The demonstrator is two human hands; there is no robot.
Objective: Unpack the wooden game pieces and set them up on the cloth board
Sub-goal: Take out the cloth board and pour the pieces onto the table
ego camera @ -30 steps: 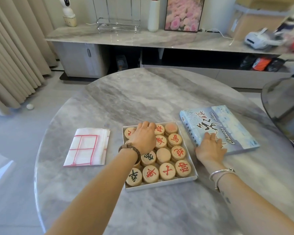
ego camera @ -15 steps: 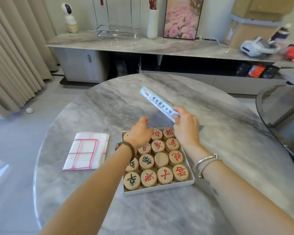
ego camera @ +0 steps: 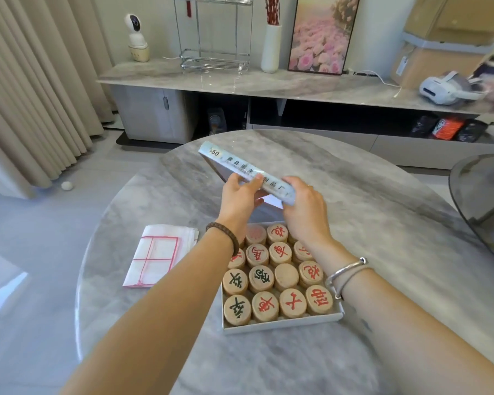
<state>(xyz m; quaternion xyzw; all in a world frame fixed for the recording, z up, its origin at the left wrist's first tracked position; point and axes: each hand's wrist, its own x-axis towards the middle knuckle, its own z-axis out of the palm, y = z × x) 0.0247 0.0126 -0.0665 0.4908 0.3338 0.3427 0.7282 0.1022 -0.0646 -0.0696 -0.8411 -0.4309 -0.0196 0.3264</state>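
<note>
Folded cloth board [ego camera: 160, 256] lies flat on worktop [ego camera: 382, 223], left of centre. Left hand [ego camera: 238, 199] fingers curled on box lid [ego camera: 246, 171], held tilted mid-frame. Wooden pieces [ego camera: 261, 279] packed in tray [ego camera: 283, 323] below. Right hand [ego camera: 303, 208] grips lid's right end

Narrow side of pale blue cardboard box lid [ego camera: 240, 166] showing "50", then a row of dark Chinese characters ending 制品厂, middle ones blurring. Round wooden game pieces [ego camera: 261, 278] each carrying one Chinese character, red or green; near-right one showing red 帅, upside-down.
</note>
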